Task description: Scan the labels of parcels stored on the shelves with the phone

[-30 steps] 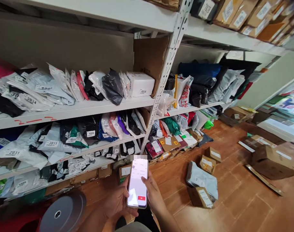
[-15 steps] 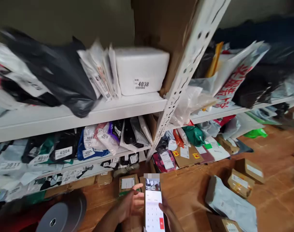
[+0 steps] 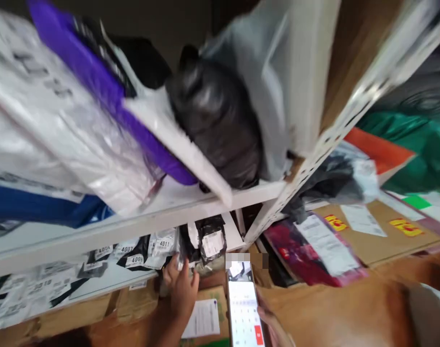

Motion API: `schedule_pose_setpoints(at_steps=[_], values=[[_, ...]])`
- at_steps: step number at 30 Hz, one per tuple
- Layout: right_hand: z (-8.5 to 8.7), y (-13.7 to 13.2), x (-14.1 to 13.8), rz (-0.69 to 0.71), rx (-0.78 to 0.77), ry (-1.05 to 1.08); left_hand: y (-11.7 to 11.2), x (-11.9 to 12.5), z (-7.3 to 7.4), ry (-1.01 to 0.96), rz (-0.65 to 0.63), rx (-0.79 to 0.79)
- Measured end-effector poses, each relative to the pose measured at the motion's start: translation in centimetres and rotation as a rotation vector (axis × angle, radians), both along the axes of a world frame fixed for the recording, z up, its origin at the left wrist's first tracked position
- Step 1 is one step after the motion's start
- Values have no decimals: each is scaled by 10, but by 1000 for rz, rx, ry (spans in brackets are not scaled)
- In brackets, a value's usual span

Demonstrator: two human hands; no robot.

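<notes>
My right hand (image 3: 273, 327) sits at the bottom edge, wrapped round a lit smartphone (image 3: 243, 311) that stands upright with a white screen and a red button. My left hand (image 3: 181, 291) reaches up to the lowest shelf (image 3: 107, 282), fingers apart, the tips touching small black and white labelled packets (image 3: 162, 246) numbered around 4007 to 4011. A black packet with a white label (image 3: 212, 241) lies just right of those fingertips. Under the left hand lies a cardboard box with a paper label (image 3: 204, 318).
Close above, a shelf board (image 3: 191, 205) carries soft parcels: a black bag (image 3: 216, 120), a purple one (image 3: 107, 91), clear and grey ones. A perforated white upright (image 3: 328, 144) divides the rack. To the right lie a magenta parcel (image 3: 306, 250) and a flat cardboard parcel (image 3: 386, 231) on the brown floor.
The view has dropped and closed in on the lower shelves. My left hand left the phone and reached up to the small packets on the lowest shelf; my right hand keeps the phone.
</notes>
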State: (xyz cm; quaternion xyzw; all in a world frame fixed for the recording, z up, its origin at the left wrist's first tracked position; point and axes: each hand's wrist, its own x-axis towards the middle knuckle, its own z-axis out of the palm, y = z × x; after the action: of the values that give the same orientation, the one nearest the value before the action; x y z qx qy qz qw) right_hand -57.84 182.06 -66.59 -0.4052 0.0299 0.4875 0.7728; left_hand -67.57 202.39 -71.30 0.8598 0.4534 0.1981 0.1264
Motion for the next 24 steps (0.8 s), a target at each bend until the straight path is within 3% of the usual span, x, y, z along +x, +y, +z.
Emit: schedule_pose_setpoints(at_steps=[3,6,9,12,15,19,24], values=[[-43,17,18,61,90,7,8,6,-25,2,-170,218],[-67,35,26,113,186,-34,23,8,-36,-132,-288,327],[-72,52,22,113,278,-52,40,-1,-42,-254,-363,352],[-64,66,14,173,361,-41,48,-14,-42,-307,-427,310],[-50,73,8,288,448,2,46,-16,-32,-264,-383,249],[-40,73,1,460,489,-34,32,9,-2,-92,-256,76],[-38,53,-8,362,379,-92,22,47,23,-78,-185,-179]])
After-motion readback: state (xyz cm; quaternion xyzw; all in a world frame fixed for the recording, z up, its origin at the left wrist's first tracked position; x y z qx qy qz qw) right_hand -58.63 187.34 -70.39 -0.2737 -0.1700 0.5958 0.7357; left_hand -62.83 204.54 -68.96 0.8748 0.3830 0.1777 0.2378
